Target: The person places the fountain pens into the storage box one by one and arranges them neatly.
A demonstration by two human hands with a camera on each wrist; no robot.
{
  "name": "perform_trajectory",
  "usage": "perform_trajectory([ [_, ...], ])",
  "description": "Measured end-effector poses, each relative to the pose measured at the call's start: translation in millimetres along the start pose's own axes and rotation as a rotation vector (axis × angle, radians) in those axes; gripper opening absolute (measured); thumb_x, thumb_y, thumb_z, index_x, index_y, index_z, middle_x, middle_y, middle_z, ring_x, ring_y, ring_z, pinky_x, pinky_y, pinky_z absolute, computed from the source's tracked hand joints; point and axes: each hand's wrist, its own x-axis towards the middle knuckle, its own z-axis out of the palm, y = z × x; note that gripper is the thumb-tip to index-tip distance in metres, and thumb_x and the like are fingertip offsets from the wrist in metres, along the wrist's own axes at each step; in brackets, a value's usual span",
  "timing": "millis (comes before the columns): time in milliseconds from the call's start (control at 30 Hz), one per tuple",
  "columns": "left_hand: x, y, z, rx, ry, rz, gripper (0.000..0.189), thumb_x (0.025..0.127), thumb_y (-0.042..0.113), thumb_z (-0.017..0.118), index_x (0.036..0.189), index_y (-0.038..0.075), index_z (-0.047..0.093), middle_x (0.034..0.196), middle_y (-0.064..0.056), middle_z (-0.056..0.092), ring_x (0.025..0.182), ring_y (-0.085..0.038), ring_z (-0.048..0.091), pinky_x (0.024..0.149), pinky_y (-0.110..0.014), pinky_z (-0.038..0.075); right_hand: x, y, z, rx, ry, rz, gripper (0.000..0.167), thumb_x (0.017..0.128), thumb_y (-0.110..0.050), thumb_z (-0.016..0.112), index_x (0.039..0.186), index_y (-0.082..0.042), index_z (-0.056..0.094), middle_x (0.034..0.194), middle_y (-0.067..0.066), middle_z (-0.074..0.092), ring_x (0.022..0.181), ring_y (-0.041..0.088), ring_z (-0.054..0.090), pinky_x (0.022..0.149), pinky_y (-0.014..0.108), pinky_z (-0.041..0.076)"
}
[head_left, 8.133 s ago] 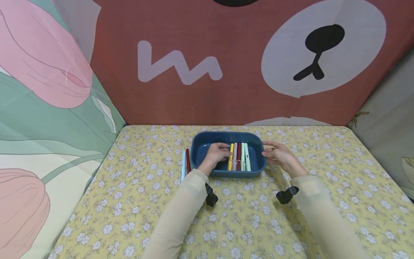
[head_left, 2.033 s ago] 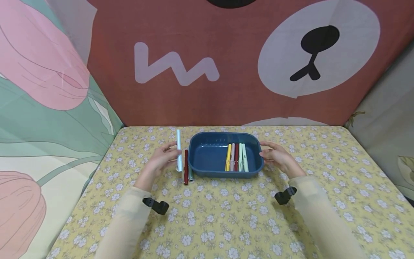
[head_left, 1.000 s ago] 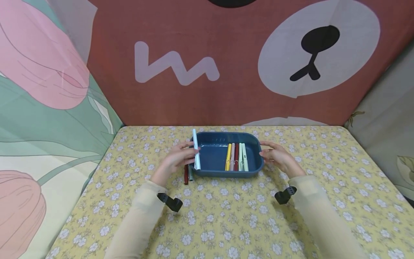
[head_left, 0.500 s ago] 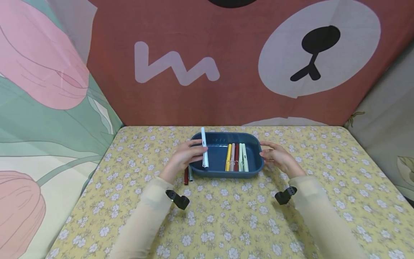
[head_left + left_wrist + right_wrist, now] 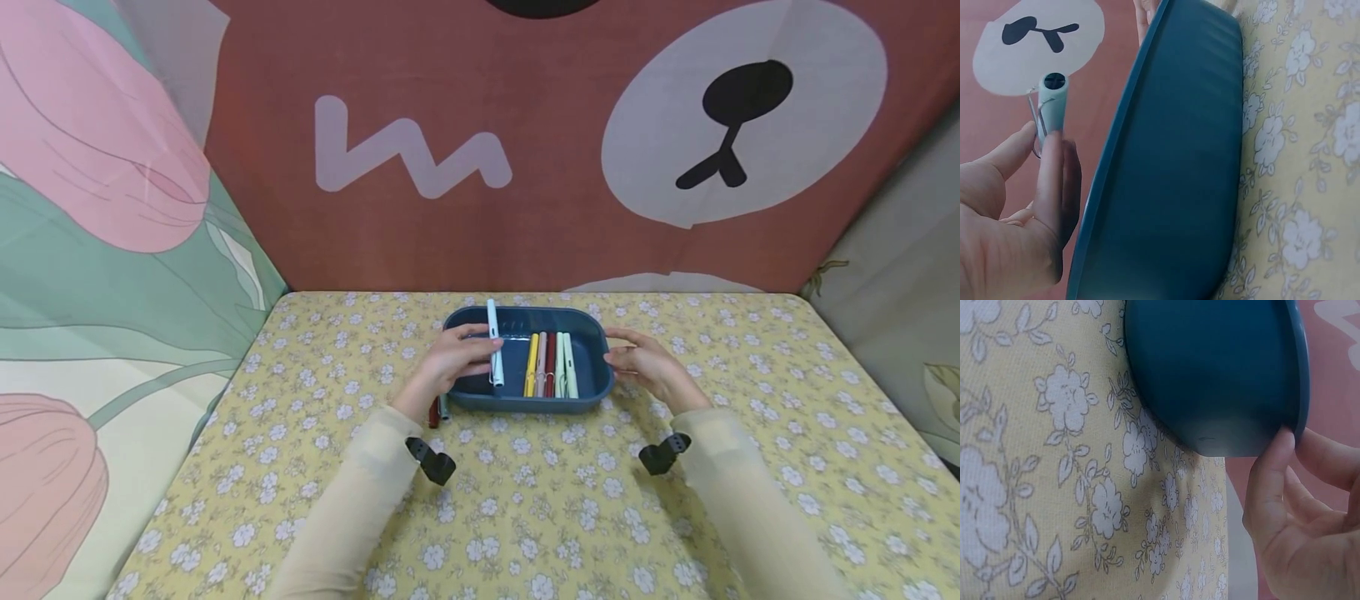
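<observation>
A light blue pen [image 5: 494, 342] is pinched between the thumb and fingers of my left hand [image 5: 448, 358], above the left part of a dark blue plastic box [image 5: 525, 405]. In the left wrist view the pen [image 5: 1052, 111] shows its end and its wire clip, higher than the box rim. My right hand [image 5: 651, 365] holds the box at its right end. In the right wrist view its fingertips [image 5: 1284, 439] meet at the rim. Inside the box, right of the blue pen, a yellow pen [image 5: 531, 365], a mauve one, a dark red one and two pale green pens [image 5: 567, 367] lie side by side.
Left of the box, a dark red pen [image 5: 434, 412] and a grey-green pen [image 5: 444, 407] lie on the flowered tablecloth [image 5: 525, 500], partly hidden by the left hand. A printed cloth [image 5: 450, 242] hangs behind the table.
My left hand has picked the light blue pen up from left of the box and carried it rightward over the box. The right hand has stayed at the box's right end.
</observation>
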Motion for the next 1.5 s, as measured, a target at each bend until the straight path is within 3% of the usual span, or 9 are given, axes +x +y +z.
perform_trajectory([
  [167,1.4,0.2,5.0,0.022,0.011,0.003,0.054,0.091,0.024,0.066,0.141,0.015,0.046,0.131,-0.013,0.059,0.116,-0.028,0.061,0.086,-0.032,0.059,-0.2,0.0,-0.2,0.000,0.000,-0.001,0.060,0.099,-0.012,0.049,0.153,-0.011,0.022,0.106,0.001,0.055,0.077,0.003,0.060,0.075,0.023,0.056],
  [333,3.3,-0.3,9.2,0.039,0.018,0.018,0.055,0.091,0.025,0.066,0.141,0.016,0.046,0.134,-0.012,0.057,0.122,-0.027,0.058,0.091,-0.035,0.058,-0.2,-0.1,0.3,-0.001,0.005,0.001,0.059,0.099,-0.012,0.049,0.153,-0.011,0.023,0.105,0.000,0.054,0.077,0.003,0.060,0.075,0.023,0.056],
  [1000,11.7,-2.5,17.3,0.057,-0.001,0.023,0.060,0.087,0.006,0.068,0.142,0.016,0.045,0.141,-0.012,0.051,0.115,-0.030,0.062,0.092,-0.037,0.057,-0.7,-0.5,-0.3,0.009,0.000,0.000,0.061,0.099,-0.012,0.050,0.153,-0.010,0.023,0.102,-0.002,0.057,0.077,0.002,0.061,0.077,0.024,0.056],
  [1500,16.1,-4.4,24.8,0.102,-0.003,-0.012,0.058,0.087,0.004,0.068,0.140,0.016,0.048,0.139,-0.011,0.053,0.112,-0.029,0.063,0.088,-0.036,0.059,-0.4,1.0,-1.3,0.010,-0.011,-0.016,0.061,0.098,-0.011,0.050,0.153,-0.010,0.022,0.099,-0.005,0.058,0.078,0.001,0.062,0.077,0.023,0.056],
])
